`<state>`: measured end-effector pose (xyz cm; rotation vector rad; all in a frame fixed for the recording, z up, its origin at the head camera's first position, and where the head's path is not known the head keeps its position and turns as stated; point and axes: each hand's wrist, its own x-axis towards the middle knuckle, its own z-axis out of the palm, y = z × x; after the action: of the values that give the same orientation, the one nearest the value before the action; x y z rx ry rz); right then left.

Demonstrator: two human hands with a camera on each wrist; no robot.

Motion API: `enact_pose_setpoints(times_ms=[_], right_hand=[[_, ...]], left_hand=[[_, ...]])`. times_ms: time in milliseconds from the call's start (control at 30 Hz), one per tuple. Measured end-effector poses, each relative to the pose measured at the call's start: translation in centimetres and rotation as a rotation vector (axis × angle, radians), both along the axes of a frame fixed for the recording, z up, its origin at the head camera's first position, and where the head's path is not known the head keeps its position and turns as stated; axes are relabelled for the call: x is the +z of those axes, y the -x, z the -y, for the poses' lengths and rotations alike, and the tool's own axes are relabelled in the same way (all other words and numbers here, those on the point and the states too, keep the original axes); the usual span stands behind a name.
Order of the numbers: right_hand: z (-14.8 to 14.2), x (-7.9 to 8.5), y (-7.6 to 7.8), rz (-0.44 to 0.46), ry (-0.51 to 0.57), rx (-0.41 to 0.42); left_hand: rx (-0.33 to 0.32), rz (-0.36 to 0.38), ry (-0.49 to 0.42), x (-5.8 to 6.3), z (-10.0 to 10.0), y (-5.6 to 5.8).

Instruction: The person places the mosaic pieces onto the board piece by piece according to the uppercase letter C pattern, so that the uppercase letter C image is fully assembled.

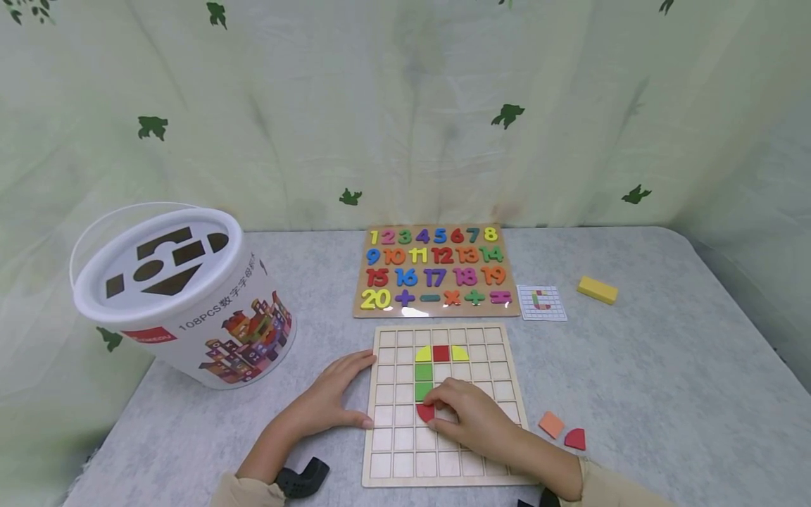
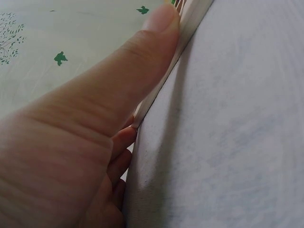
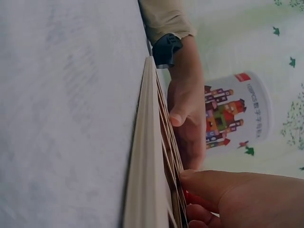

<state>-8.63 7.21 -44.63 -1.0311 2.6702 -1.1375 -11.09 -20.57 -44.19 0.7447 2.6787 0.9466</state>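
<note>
A wooden grid board (image 1: 383,441) lies flat on the table. My right hand (image 1: 475,419) reaches over it and pinches a red quarter-circle piece (image 1: 423,412) between thumb and fingertips, in the square below two green squares (image 1: 423,381). Above the green squares is a yellow quarter-circle (image 1: 423,354), followed to the right by a red square (image 1: 441,353) and another yellow quarter-circle (image 1: 460,353). Along the board's left edge rests my left hand (image 1: 326,399), fingers extended and thumb apart; the left wrist view shows this thumb (image 2: 147,61) along the board's side.
Right of the board lie an orange square (image 1: 551,424) and a red quarter-circle (image 1: 575,439). Behind it are a number puzzle board (image 1: 436,308), a small pattern card (image 1: 554,313) and a yellow block (image 1: 598,289). A large lidded bucket (image 1: 190,338) stands at left.
</note>
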Motion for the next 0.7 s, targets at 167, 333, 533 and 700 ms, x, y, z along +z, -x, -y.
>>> enact_pose_setpoints(times_ms=[167, 333, 533, 700], right_hand=[[0.2, 0.0, 0.0, -0.010, 0.000, -0.014], [0.1, 0.2, 0.0, 0.034, -0.019, -0.014], [-0.9, 1.9, -0.5, 0.197, -0.006, -0.001], [-2.5, 3.6, -1.2, 0.214, 0.033, -0.028]], left_hand=[[0.000, 0.004, -0.003, -0.1, 0.0, 0.0], [0.003, 0.007, -0.006, -0.1, 0.0, 0.0], [0.007, 0.008, -0.001, -0.2, 0.1, 0.0], [0.009, 0.005, -0.004, -0.3, 0.1, 0.0]])
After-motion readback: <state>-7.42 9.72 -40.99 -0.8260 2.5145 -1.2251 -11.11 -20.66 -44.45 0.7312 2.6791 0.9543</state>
